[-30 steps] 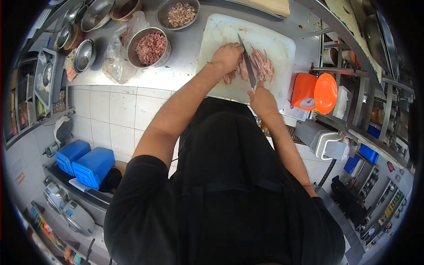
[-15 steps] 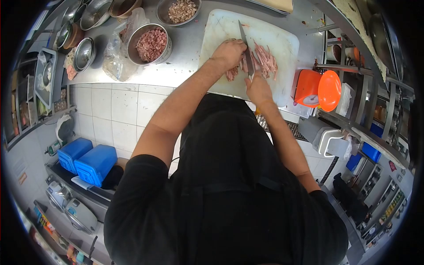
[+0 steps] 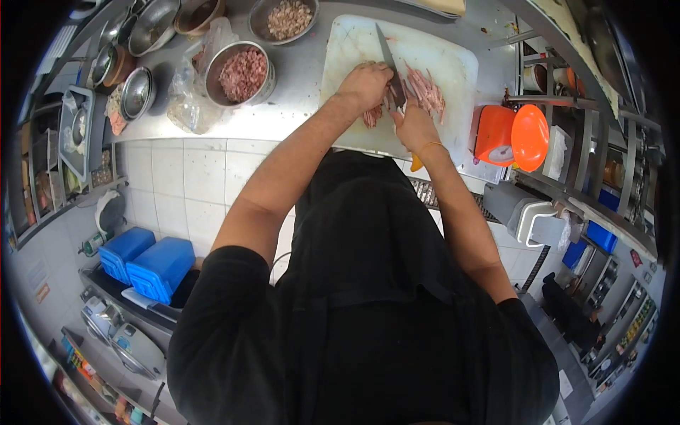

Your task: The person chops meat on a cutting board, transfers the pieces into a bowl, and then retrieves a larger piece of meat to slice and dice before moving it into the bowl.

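Pink meat strips (image 3: 425, 91) lie on a white cutting board (image 3: 354, 49) on the steel counter. My left hand (image 3: 365, 85) presses down on the near end of the meat, fingers curled. My right hand (image 3: 414, 129) grips the handle of a long knife (image 3: 388, 55), whose blade runs across the meat right beside my left fingers.
A steel bowl of diced meat (image 3: 242, 72) stands left of the board, another bowl of lighter pieces (image 3: 286, 18) behind it, and a plastic bag (image 3: 188, 99) beside them. Stacked bowls (image 3: 136, 91) sit far left. An orange scale (image 3: 510, 138) stands right of the board.
The knife blade has kept working across the meat strips, shifting slightly forward. My right hand has moved a little closer to my left hand.
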The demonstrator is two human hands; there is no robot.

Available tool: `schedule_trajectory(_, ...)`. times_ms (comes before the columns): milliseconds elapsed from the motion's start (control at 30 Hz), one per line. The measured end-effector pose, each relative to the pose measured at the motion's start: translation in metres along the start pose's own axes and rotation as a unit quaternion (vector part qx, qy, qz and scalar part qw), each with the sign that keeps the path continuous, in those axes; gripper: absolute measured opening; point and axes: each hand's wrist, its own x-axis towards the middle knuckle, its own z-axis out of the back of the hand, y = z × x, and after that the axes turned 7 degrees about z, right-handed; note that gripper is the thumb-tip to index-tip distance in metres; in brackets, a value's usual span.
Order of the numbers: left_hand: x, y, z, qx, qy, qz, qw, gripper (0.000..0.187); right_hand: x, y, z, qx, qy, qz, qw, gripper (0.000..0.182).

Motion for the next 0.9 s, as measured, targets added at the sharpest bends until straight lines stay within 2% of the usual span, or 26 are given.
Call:
schedule_trajectory(100, -0.004, 0.002, 0.002, -0.019, 0.001, -0.002, 1.000, 0.023, -0.015, 0.002, 0.030, -0.017, 0.036, -0.018, 0.999, 0.049)
schedule_trajectory(167, -0.008, 0.003, 0.002, -0.052, 0.005, 0.000, 0.999, 0.025, -0.041, 0.006, 0.047, -0.073, 0.012, -0.043, 0.996, 0.048)
schedule_trajectory(267, -0.031, 0.010, -0.006, -0.088, -0.147, -0.035, 0.985, 0.028, -0.072, -0.009, 0.058, -0.123, -0.028, -0.087, 0.988, 0.047)
schedule_trajectory(367, -0.062, -0.002, -0.018, -0.111, -0.246, 0.086, 0.959, 0.039, -0.088, -0.057, 0.052, -0.139, -0.072, -0.138, 0.978, 0.045)
schedule_trajectory(433, -0.065, -0.011, -0.034, -0.094, -0.266, 0.107, 0.953, 0.046, -0.093, -0.076, 0.046, -0.144, -0.081, -0.167, 0.972, 0.039)
schedule_trajectory(500, -0.056, -0.025, -0.052, -0.120, -0.262, 0.125, 0.949, 0.057, -0.093, -0.081, 0.029, -0.141, -0.077, -0.148, 0.976, 0.034)
schedule_trajectory(700, -0.005, -0.076, -0.083, -0.189, -0.316, 0.142, 0.919, 0.057, -0.062, -0.043, 0.000, -0.168, -0.039, -0.030, 0.985, 0.023)
schedule_trajectory(900, -0.013, -0.083, -0.087, -0.216, -0.318, 0.199, 0.901, 0.066, -0.046, -0.046, 0.009, -0.163, -0.031, 0.068, 0.984, 0.021)
